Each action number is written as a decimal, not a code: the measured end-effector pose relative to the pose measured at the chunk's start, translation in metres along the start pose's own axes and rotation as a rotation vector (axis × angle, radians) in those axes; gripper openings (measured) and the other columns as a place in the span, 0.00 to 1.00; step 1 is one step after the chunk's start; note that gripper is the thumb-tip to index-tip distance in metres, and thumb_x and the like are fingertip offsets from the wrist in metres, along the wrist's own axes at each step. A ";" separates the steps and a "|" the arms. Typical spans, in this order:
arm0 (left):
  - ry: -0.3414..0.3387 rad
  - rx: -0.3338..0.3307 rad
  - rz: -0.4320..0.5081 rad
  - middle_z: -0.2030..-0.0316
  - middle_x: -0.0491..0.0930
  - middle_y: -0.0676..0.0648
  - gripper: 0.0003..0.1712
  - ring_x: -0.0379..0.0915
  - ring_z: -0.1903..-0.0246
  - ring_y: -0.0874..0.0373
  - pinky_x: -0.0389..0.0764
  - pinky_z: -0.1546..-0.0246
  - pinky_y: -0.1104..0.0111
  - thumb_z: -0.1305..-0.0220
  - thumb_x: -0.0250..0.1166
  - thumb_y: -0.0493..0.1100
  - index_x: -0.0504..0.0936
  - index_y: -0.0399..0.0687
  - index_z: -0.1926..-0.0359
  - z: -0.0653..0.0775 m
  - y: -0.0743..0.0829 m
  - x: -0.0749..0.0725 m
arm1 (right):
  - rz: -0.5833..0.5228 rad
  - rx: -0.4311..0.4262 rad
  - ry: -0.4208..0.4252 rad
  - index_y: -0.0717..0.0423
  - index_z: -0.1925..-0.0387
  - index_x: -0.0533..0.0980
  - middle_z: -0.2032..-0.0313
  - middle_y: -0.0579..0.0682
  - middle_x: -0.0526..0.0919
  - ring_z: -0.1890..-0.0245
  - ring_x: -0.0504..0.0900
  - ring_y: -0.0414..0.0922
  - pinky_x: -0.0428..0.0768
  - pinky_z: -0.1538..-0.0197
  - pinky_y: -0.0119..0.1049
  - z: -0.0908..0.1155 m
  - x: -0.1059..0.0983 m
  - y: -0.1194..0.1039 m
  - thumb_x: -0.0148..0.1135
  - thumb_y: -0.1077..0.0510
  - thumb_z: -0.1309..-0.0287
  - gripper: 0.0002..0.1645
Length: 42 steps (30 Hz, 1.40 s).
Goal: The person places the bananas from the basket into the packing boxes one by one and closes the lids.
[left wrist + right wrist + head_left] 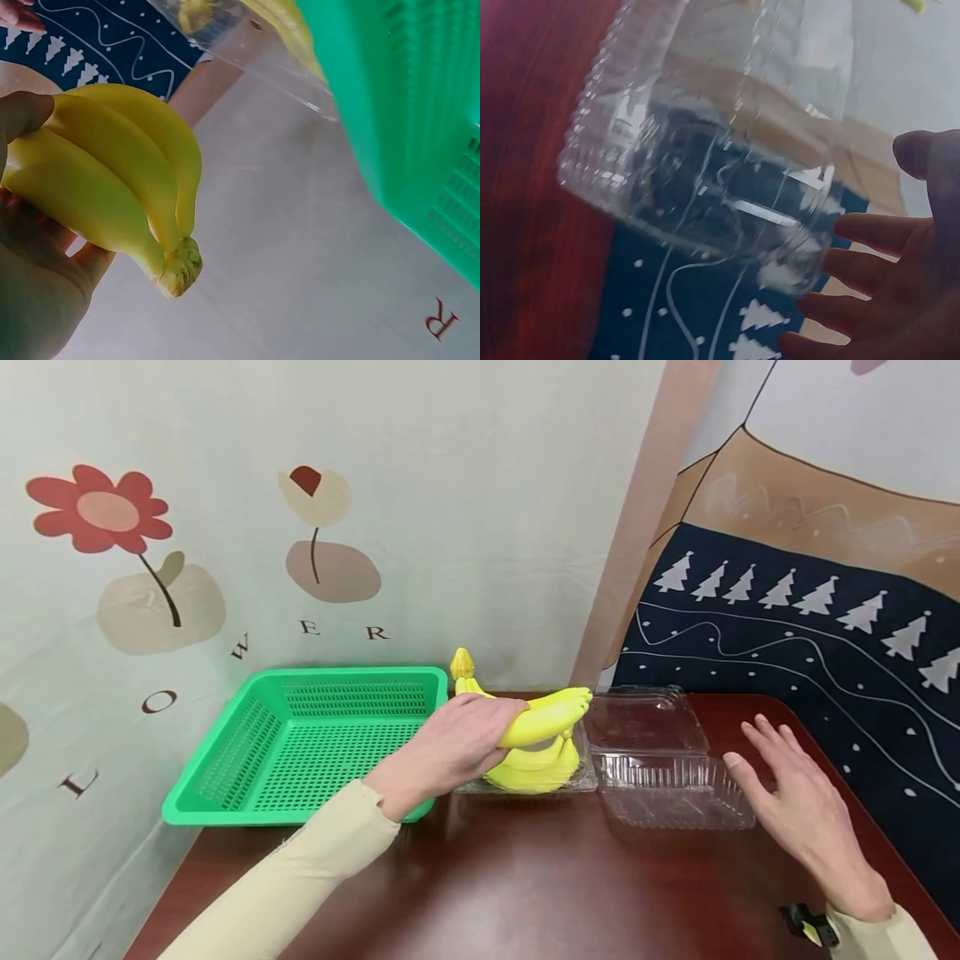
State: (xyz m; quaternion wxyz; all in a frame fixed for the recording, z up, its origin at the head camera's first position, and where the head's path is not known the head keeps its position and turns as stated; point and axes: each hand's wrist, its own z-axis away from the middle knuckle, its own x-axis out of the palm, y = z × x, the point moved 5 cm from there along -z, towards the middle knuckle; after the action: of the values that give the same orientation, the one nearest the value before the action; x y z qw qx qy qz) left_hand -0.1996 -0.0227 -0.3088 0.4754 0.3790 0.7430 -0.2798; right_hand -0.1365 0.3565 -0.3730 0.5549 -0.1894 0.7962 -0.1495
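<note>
My left hand (pixel 468 735) grips a bunch of yellow bananas (pixel 547 718), its stem pointing to the back left. In the left wrist view the thumb lies over the bunch (pixel 112 161) and the fingers curl beneath it. Below the held bunch, another bunch of bananas (pixel 536 774) sits in a clear plastic container (pixel 588 768). My right hand (pixel 802 797) hovers with fingers spread, holding nothing. Just left of it lies a second clear clamshell container (pixel 675 802), its lid (pixel 648 718) folded back; the right wrist view shows the fingertips close to this container (pixel 727 180).
A green perforated basket (pixel 300 818) stands at the left of the dark red table (pixel 540 893), close beside the banana container. A printed cloth (pixel 487 527) hangs along the back, and a dark blue part with white trees borders the right edge.
</note>
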 end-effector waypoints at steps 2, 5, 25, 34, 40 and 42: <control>0.013 0.014 -0.001 0.54 0.81 0.54 0.26 0.80 0.53 0.57 0.79 0.49 0.60 0.38 0.66 0.36 0.74 0.44 0.38 -0.004 0.003 0.000 | -0.019 0.024 -0.017 0.64 0.22 0.60 0.22 0.65 0.55 0.20 0.45 0.62 0.43 0.24 0.67 -0.002 0.000 0.006 0.52 0.44 0.22 0.40; 0.038 0.034 -0.007 0.52 0.82 0.54 0.27 0.81 0.53 0.57 0.79 0.50 0.61 0.37 0.66 0.36 0.73 0.44 0.37 -0.009 0.008 0.001 | -0.042 0.052 -0.040 0.62 0.21 0.56 0.21 0.64 0.52 0.20 0.45 0.64 0.46 0.26 0.70 -0.003 0.002 0.013 0.49 0.43 0.21 0.40; -0.070 0.066 0.028 0.40 0.81 0.53 0.33 0.79 0.42 0.60 0.77 0.41 0.64 0.29 0.67 0.49 0.67 0.46 0.30 -0.061 0.055 0.025 | -0.075 0.253 -0.171 0.65 0.20 0.53 0.31 0.79 0.63 0.40 0.71 0.77 0.69 0.47 0.72 0.019 0.022 0.042 0.44 0.39 0.20 0.43; -0.106 0.093 0.035 0.44 0.83 0.54 0.35 0.81 0.47 0.63 0.79 0.45 0.70 0.30 0.68 0.50 0.65 0.48 0.29 -0.080 0.081 0.042 | -0.120 0.245 -0.175 0.69 0.24 0.59 0.31 0.75 0.67 0.38 0.71 0.74 0.73 0.48 0.69 0.030 0.027 0.048 0.45 0.43 0.19 0.39; -0.116 0.118 0.046 0.54 0.82 0.56 0.30 0.79 0.58 0.64 0.79 0.53 0.73 0.28 0.65 0.50 0.67 0.48 0.32 -0.094 0.098 0.055 | -0.126 0.250 -0.197 0.69 0.24 0.59 0.31 0.75 0.66 0.38 0.71 0.74 0.73 0.48 0.69 0.035 0.029 0.053 0.43 0.43 0.18 0.39; -0.132 0.117 0.051 0.56 0.80 0.57 0.29 0.78 0.60 0.65 0.78 0.54 0.73 0.28 0.65 0.51 0.67 0.49 0.32 -0.098 0.103 0.060 | -0.124 0.257 -0.207 0.69 0.24 0.59 0.31 0.76 0.66 0.38 0.71 0.75 0.73 0.48 0.70 0.037 0.029 0.054 0.43 0.43 0.18 0.39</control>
State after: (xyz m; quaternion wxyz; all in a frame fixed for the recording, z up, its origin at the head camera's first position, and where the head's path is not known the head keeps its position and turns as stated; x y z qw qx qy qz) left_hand -0.1778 0.1283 -0.3310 0.5073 0.4056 0.6827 -0.3348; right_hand -0.1184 0.3891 -0.4337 0.6434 -0.1801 0.6958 -0.2634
